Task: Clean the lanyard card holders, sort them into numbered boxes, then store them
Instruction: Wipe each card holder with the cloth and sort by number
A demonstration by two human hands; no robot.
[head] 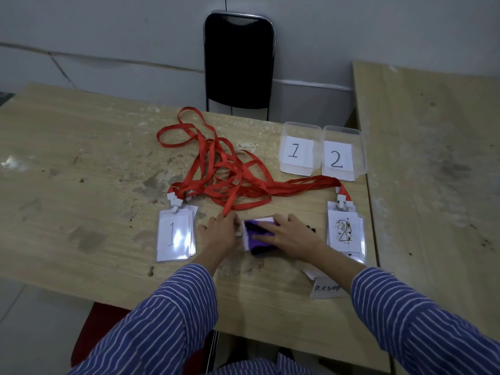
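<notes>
On table [81, 158]: boxes 1 [299, 150] & 2 [342, 154] side by side at 1 o'clock, lanyards [224, 169] at 12, holder pile 1 [174, 236] at 9, pile 2 [345, 231] at 3.

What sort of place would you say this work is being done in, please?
Probably a plain office or back room: a worn wooden table against a bare grey wall, a black folding chair behind it, and a second table alongside.

I get a single wide-angle view from the head, looking forward and steeply down over the wooden table [81, 163], close enough that both sleeves fill the bottom of the frame. A black chair [239, 63] and grey wall sit at the top centre, far side.
</notes>
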